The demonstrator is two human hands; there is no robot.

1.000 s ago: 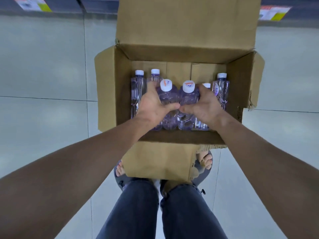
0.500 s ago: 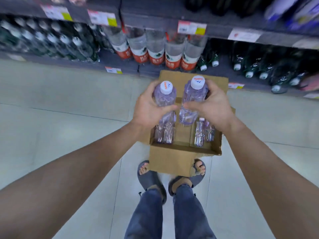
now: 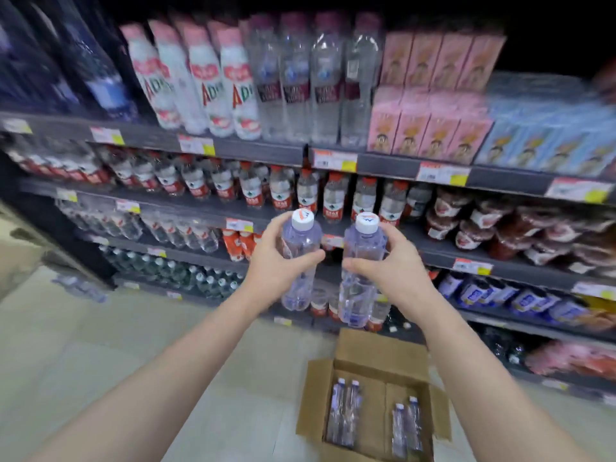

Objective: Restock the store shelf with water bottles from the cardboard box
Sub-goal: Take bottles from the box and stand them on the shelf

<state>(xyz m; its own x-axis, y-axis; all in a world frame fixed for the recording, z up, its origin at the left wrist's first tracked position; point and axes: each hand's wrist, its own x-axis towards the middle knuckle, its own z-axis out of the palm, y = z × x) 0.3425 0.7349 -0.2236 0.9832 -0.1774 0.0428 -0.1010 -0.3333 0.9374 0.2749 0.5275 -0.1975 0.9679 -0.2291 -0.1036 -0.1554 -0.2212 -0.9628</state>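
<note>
My left hand grips a clear water bottle with a white cap, held upright at chest height. My right hand grips a second like bottle beside it. Both bottles hang in front of the store shelf, level with its middle rows. Below, on the floor, the open cardboard box holds two bottles at its left and two at its right.
The shelving carries many rows of drinks: red-labelled water bottles, tall white and clear bottles on top, pink cartons and blue cartons. Yellow and white price tags line the shelf edges. Pale tiled floor stretches left of the box.
Both hands lifted the two bottles out of the box and raised them toward the shelf. My view tilted up from the box and floor to the shelving.
</note>
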